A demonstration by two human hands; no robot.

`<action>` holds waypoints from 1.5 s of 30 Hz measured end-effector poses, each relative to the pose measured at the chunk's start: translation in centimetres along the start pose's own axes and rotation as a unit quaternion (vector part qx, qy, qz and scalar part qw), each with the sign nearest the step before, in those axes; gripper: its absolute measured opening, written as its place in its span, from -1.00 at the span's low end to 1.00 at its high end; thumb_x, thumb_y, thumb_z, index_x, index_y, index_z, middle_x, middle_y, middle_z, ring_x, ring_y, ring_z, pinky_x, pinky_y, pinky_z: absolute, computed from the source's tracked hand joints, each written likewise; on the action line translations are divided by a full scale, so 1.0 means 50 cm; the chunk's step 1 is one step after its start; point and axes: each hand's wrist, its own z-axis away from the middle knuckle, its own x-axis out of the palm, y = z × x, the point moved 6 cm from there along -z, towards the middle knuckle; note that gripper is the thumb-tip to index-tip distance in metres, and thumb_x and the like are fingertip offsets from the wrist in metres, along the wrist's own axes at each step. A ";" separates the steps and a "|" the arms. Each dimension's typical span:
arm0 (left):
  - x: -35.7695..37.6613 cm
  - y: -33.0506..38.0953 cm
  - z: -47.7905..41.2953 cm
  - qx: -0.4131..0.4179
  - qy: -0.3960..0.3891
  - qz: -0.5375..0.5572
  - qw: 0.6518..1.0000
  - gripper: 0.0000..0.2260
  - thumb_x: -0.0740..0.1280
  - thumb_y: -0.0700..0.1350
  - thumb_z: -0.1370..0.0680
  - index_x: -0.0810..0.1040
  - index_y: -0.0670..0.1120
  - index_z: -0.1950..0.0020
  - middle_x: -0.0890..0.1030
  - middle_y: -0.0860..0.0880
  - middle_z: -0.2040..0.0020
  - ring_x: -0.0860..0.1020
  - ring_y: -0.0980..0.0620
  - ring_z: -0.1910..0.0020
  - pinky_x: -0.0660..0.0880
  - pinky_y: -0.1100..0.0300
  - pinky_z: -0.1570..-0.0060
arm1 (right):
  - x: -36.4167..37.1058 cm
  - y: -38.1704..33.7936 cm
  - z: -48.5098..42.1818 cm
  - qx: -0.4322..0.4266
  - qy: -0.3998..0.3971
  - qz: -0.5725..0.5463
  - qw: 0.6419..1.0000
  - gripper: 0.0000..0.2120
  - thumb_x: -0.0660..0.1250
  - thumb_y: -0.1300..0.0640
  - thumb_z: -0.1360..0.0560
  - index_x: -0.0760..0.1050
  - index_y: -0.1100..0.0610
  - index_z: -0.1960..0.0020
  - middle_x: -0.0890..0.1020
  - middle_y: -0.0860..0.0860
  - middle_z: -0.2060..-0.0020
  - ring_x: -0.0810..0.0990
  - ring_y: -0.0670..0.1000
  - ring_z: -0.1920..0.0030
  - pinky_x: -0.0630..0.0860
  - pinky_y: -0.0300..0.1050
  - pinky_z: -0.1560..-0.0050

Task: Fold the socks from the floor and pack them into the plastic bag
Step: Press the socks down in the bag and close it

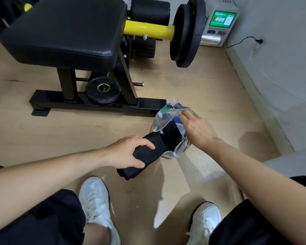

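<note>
Folded black socks point(145, 156) gripped in left hand point(129, 152), fingers curled round bundle, front end at mouth of plastic bag point(166, 117) w/ dark items inside; bag's upper edge pinched by right hand point(196, 129), above floor point(60, 131).

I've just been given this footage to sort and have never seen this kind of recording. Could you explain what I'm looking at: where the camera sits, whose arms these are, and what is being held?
There is no machine here. A single wide-angle camera worn on a person's head looks down at their own two bare hands. The left hand grips a folded bundle of black fabric socks, whose far end is at the mouth of a clear printed plastic bag. The right hand pinches the bag's upper edge and holds it open. Lower in the picture are the person's white trainers on the tan floor. Behind stands a black padded weight bench.
</note>
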 end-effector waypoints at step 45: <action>0.093 0.074 -0.451 -0.006 0.099 -0.191 0.977 -0.16 0.22 0.32 -0.59 -0.26 0.10 -0.64 -0.38 -0.11 -0.62 -0.20 -0.19 -0.63 0.02 -0.14 -0.57 | -0.014 0.153 0.017 0.115 -0.034 -0.389 0.914 -0.06 0.34 0.41 -0.39 0.00 -0.02 -0.62 0.21 -0.37 0.21 0.33 -0.37 0.27 0.31 -0.52 0.15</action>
